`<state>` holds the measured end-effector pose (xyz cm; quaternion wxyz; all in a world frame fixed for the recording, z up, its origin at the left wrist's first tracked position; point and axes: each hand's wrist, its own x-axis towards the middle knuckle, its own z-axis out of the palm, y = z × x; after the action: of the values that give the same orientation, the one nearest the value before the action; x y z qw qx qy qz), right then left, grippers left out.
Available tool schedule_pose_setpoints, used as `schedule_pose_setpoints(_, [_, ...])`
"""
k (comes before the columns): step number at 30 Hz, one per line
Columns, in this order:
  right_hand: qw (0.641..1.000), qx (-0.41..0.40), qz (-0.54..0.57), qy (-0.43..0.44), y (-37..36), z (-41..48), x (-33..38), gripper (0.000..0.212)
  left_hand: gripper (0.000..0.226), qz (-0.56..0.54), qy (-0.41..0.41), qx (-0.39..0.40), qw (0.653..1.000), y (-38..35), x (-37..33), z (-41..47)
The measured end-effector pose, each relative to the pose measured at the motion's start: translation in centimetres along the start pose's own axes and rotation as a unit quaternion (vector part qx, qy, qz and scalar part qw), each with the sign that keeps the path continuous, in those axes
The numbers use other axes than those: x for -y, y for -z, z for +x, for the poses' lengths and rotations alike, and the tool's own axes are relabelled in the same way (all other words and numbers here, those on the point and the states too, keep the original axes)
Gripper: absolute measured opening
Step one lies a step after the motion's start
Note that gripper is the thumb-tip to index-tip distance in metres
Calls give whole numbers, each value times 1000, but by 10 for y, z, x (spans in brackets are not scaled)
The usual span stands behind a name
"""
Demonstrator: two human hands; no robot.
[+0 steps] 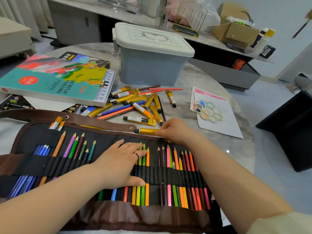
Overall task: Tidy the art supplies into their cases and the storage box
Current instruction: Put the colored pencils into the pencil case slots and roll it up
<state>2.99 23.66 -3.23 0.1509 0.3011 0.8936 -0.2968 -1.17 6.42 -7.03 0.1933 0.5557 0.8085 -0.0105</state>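
A brown and black roll-up pencil case point(55, 164) lies unrolled in front of me, its elastic loops filled with coloured pencils point(179, 166). My left hand point(121, 162) rests flat on the case, fingers spread over the yellow, green and orange pencils. My right hand point(173, 130) pinches the end of a gold paint tube point(146, 131) at the case's top edge. Several more gold paint tubes point(140, 102) and loose pencils point(116, 112) lie scattered beyond the case. A grey storage box point(152, 68) with a shut white lid stands behind them.
An acrylic colours box point(55, 81) sits at the left on top of another case. A sheet with a flower drawing point(214, 112) lies at the right of the round marble table point(190, 76). A black bin point(290, 129) stands on the floor to the right.
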Motion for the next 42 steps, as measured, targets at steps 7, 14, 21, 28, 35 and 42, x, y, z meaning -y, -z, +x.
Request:
schedule_pose_setpoints(7, [983, -159, 59, -68, 9, 42, -25, 9, 68, -25, -10, -38, 999, 5, 11, 0])
schedule_pose_setpoints(14, [989, -120, -21, -78, 7, 67, -11, 25, 68, -10, -18, -33, 999, 6, 11, 5])
schedule_pose_setpoints(21, [990, -76, -23, -113, 20, 58, -8, 33, 69, -6, -18, -27, 999, 6, 12, 5])
schedule_pose_setpoints(28, [952, -34, 297, -71, 27, 2, -24, 10, 68, 3, -8, -25, 1000, 5, 10, 3])
schedule_pose_setpoints(35, [944, 38, 325, -37, -7, -34, -5, 16, 70, 12, 13, -7, 1000, 6, 4, 0])
schedule_pose_setpoints(42, [998, 23, 46, -39, -22, -28, 2, 37, 74, 30, 24, 10, 999, 5, 1, -3])
